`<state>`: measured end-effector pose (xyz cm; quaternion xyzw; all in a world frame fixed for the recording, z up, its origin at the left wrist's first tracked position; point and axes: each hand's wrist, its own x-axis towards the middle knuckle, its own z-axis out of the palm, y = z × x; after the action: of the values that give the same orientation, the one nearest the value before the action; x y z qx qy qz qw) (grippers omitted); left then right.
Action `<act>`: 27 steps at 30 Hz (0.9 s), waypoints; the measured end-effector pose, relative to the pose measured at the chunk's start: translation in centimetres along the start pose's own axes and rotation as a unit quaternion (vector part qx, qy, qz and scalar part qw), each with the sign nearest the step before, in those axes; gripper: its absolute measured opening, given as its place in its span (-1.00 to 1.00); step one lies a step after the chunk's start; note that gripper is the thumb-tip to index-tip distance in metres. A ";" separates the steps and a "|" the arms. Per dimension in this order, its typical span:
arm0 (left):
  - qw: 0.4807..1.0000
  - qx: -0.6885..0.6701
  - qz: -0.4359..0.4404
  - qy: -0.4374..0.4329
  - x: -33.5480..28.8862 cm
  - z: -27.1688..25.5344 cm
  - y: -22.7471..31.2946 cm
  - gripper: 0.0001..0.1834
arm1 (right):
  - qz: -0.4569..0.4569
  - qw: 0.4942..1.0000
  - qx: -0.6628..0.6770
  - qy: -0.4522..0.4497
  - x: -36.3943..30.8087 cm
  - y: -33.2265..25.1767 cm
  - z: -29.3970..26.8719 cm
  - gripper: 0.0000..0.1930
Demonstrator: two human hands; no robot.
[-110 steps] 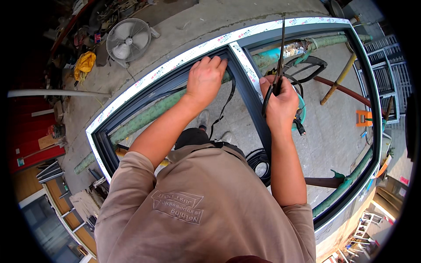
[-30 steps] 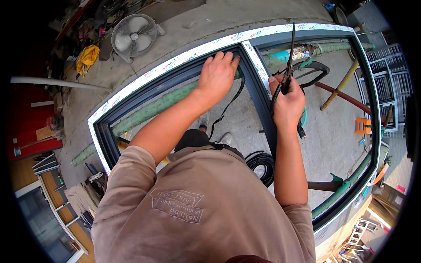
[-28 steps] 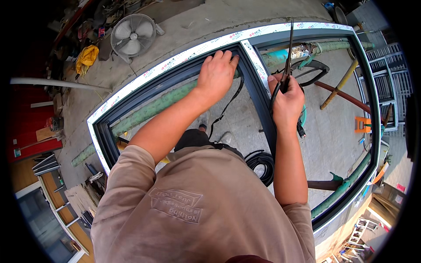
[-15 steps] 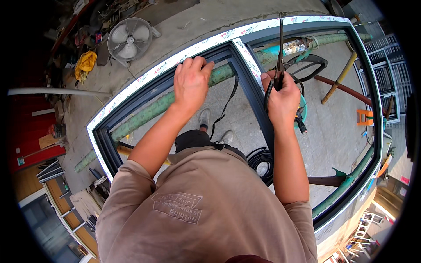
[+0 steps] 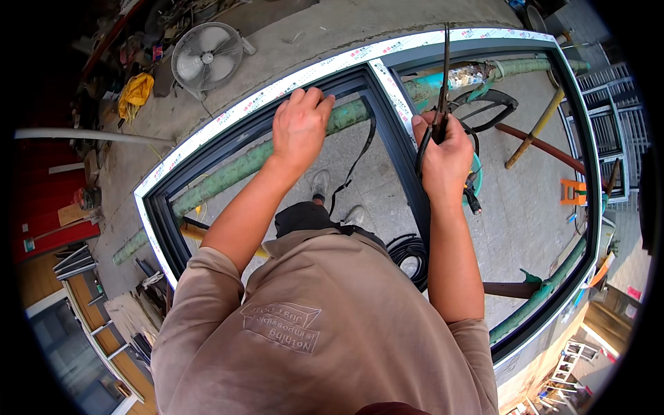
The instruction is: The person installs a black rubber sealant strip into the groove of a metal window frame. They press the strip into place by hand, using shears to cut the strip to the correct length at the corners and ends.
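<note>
A large dark window frame [image 5: 413, 169] with white printed film on its outer faces lies in front of me. My left hand [image 5: 301, 128] bends its fingers together over the inner edge of the far rail, in the left opening; the fingertips are partly hidden. A black rubber strip [image 5: 361, 155] dangles from the far corner of that opening, right of this hand. My right hand [image 5: 446, 159] is closed round the dark handles of long scissors [image 5: 444, 76]. Their blades look closed and point away from me, beside the middle bar.
Green-wrapped pipes [image 5: 242, 169] support the frame from below. A coil of black strip [image 5: 408, 257] lies near my body. Beyond the frame are a fan [image 5: 207, 59] and a yellow cloth [image 5: 135, 95]; an orange stool [image 5: 573, 191] stands to the right.
My left hand has shifted very slightly left along the far rail. My right hand keeps the scissors in nearly the same place. The whole view has turned a little.
</note>
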<state>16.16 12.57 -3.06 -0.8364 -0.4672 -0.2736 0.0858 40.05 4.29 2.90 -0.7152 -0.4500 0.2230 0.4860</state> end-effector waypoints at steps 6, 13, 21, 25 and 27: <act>1.000 0.018 0.001 -0.017 -0.2 0.2 0.1 -0.68 | -0.003 1.000 0.017 0.001 -0.1 0.1 0.1 -0.74; 0.998 0.011 0.031 -0.045 0.0 -0.3 -0.1 -0.66 | 0.009 1.000 -0.012 -0.005 -0.2 -0.2 0.1 -0.74; 0.996 -0.015 0.023 -0.087 -1.3 -1.0 -0.9 -0.51 | 0.009 1.000 -0.011 -0.006 0.0 -0.5 0.1 -0.71; 0.996 -0.071 -0.003 -0.050 -2.3 -2.8 -0.5 -0.51 | 0.011 1.000 0.000 -0.003 0.0 0.3 0.0 -0.67; 0.995 -0.093 -0.013 -0.043 -3.3 -4.0 -0.6 -0.51 | 0.008 1.000 -0.003 -0.001 0.0 0.2 0.1 -0.66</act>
<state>12.79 8.89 -1.56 -0.8456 -0.4536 -0.2809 -0.0161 40.11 4.34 2.66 -0.7202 -0.4454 0.2266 0.4812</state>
